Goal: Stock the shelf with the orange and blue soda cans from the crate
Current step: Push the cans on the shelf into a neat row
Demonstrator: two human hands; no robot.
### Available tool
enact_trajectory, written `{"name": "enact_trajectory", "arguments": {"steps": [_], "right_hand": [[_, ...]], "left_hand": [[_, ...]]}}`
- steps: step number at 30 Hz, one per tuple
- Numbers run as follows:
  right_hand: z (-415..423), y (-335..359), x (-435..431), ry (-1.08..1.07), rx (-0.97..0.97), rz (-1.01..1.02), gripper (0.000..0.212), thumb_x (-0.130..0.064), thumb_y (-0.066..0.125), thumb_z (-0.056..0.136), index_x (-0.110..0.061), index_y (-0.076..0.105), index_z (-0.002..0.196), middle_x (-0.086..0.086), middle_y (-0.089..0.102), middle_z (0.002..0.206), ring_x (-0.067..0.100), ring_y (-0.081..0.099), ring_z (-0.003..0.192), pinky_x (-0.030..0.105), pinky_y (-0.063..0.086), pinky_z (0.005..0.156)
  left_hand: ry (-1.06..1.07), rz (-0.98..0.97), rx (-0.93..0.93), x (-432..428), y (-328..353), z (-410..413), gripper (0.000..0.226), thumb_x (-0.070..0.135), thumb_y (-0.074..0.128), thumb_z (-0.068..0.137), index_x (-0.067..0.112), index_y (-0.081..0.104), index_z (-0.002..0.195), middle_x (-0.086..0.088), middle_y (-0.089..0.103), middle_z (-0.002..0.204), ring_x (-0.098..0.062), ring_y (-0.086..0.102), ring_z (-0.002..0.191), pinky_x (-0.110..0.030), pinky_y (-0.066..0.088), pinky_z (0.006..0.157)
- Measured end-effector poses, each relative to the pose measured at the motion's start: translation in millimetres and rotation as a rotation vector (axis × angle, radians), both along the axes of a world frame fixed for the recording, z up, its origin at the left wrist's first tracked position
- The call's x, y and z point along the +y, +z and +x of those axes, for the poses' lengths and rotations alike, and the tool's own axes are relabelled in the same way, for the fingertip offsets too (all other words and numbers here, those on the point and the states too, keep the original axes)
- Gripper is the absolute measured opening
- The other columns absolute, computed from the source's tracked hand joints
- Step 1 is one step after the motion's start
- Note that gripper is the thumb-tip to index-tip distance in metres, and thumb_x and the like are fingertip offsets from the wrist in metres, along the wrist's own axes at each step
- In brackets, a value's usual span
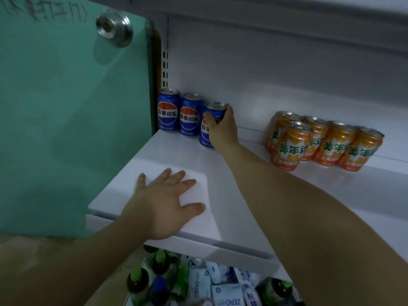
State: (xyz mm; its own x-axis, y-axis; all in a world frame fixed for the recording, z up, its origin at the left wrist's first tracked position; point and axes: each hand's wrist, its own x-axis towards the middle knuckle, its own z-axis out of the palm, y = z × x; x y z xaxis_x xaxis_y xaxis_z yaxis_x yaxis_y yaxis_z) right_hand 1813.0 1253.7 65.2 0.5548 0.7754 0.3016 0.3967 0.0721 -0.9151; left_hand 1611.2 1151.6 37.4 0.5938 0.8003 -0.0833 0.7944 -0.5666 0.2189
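Right hand [221, 129] is gripping a blue can [205, 138] on the shelf [242, 184].
Left hand [163, 202] is lying spread flat at 7 o'clock; two more blue cans [178, 113] are standing at 11 o'clock, orange cans [324, 142] at 2.

Head view, single, wide-angle.
- Station: worn on the person's head, above and in front of the white shelf [218, 180].
- Facing: forward and down, onto the shelf top and its back panel [265, 74].
- Range: near; the shelf fills mid-frame.
- Margins: green door [66, 107] left of the shelf, bottles and packets [227, 292] beneath its front edge.
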Motion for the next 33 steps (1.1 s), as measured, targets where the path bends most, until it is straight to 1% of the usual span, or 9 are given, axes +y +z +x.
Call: {"name": "enact_trajectory", "arguments": {"steps": [3, 7, 14, 19, 21, 25, 29, 31, 33], "right_hand": [[2, 0, 10, -0.015, -0.012, -0.002, 0.062, -0.036, 0.064, 0.09, -0.019, 0.035, 0.143, 0.006, 0.051, 0.136, 0.026, 0.053, 0.121, 0.036, 0.046, 0.096], [4, -10, 13, -0.041, -0.118, -0.067, 0.081, -0.031, 0.065, 0.091, -0.022, 0.014, 0.153, 0.011, 0.031, 0.146, 0.028, 0.043, 0.13, 0.041, 0.041, 0.103], [12, 1, 19, -0.034, -0.096, -0.103, 0.083, -0.026, 0.065, 0.091, -0.022, 0.011, 0.155, 0.008, 0.034, 0.15, 0.027, 0.043, 0.132, 0.037, 0.039, 0.103], [11, 6, 15, -0.026, -0.105, -0.211, 0.086, -0.034, 0.069, 0.086, -0.023, 0.014, 0.152, 0.009, 0.044, 0.144, 0.03, 0.05, 0.126, 0.038, 0.042, 0.098], [9, 15, 2, -0.034, -0.135, -0.248, 0.09, -0.041, 0.071, 0.084, -0.02, 0.015, 0.151, 0.011, 0.042, 0.144, 0.031, 0.049, 0.127, 0.041, 0.044, 0.1], [7, 32, -55, 0.009, -0.414, -0.383, 0.073, -0.045, 0.061, 0.091, -0.011, 0.029, 0.147, 0.014, 0.04, 0.147, 0.03, 0.045, 0.13, 0.034, 0.04, 0.099], [17, 54, -142, 0.013, -0.68, -0.605, 0.074, -0.054, 0.048, 0.095, -0.015, 0.024, 0.152, 0.009, 0.029, 0.156, 0.028, 0.035, 0.139, 0.032, 0.033, 0.107], [28, 62, -190, -0.004, -0.763, -0.652, 0.067, -0.054, 0.05, 0.094, -0.015, 0.035, 0.147, 0.009, 0.041, 0.148, 0.028, 0.043, 0.132, 0.03, 0.035, 0.104], [40, 69, -241, -0.054, -0.81, -0.652, 0.058, -0.052, 0.055, 0.092, -0.02, 0.045, 0.139, 0.008, 0.052, 0.138, 0.029, 0.05, 0.125, 0.03, 0.039, 0.102]], "left_hand": [[-0.001, -0.001, -0.005, 0, 0, -1, 0.069, 0.071, 0.027, 0.087, 0.044, 0.01, 0.148, 0.02, -0.003, 0.158, -0.006, -0.009, 0.145, -0.05, -0.01, 0.117], [-0.004, -0.005, -0.006, -1, 0, -2, 0.069, 0.071, 0.027, 0.087, 0.044, 0.009, 0.148, 0.02, -0.004, 0.158, -0.005, -0.01, 0.145, -0.05, -0.011, 0.117], [-0.012, 0.014, -0.004, 0, 3, -3, 0.07, 0.071, 0.026, 0.087, 0.043, 0.009, 0.148, 0.019, -0.004, 0.158, -0.006, -0.01, 0.145, -0.051, -0.01, 0.117], [-0.017, 0.007, -0.001, 0, -2, -3, 0.07, 0.071, 0.026, 0.087, 0.042, 0.01, 0.148, 0.019, -0.002, 0.158, -0.007, -0.008, 0.146, -0.051, -0.009, 0.117], [-0.02, 0.015, -0.008, 1, -1, -4, 0.07, 0.072, 0.026, 0.086, 0.042, 0.012, 0.148, 0.018, 0.0, 0.159, -0.007, -0.007, 0.146, -0.052, -0.008, 0.117], [-0.028, 0.005, -0.002, 0, 4, -4, 0.07, 0.073, 0.027, 0.087, 0.041, 0.014, 0.148, 0.015, 0.002, 0.159, -0.01, -0.003, 0.147, -0.055, -0.006, 0.116], [-0.032, -0.04, 0.039, -2, 9, -4, 0.072, 0.074, 0.026, 0.086, 0.041, 0.013, 0.149, 0.013, 0.002, 0.16, -0.013, -0.001, 0.147, -0.057, -0.004, 0.115], [-0.015, -0.054, 0.074, -4, 14, -3, 0.074, 0.073, 0.029, 0.087, 0.038, 0.014, 0.15, 0.01, 0.004, 0.16, -0.016, 0.001, 0.147, -0.057, -0.002, 0.115], [-0.034, -0.105, 0.058, -15, 25, 11, 0.077, 0.068, 0.039, 0.087, 0.029, 0.018, 0.15, 0.004, 0.01, 0.16, -0.02, 0.009, 0.147, -0.051, 0.007, 0.118]]}}
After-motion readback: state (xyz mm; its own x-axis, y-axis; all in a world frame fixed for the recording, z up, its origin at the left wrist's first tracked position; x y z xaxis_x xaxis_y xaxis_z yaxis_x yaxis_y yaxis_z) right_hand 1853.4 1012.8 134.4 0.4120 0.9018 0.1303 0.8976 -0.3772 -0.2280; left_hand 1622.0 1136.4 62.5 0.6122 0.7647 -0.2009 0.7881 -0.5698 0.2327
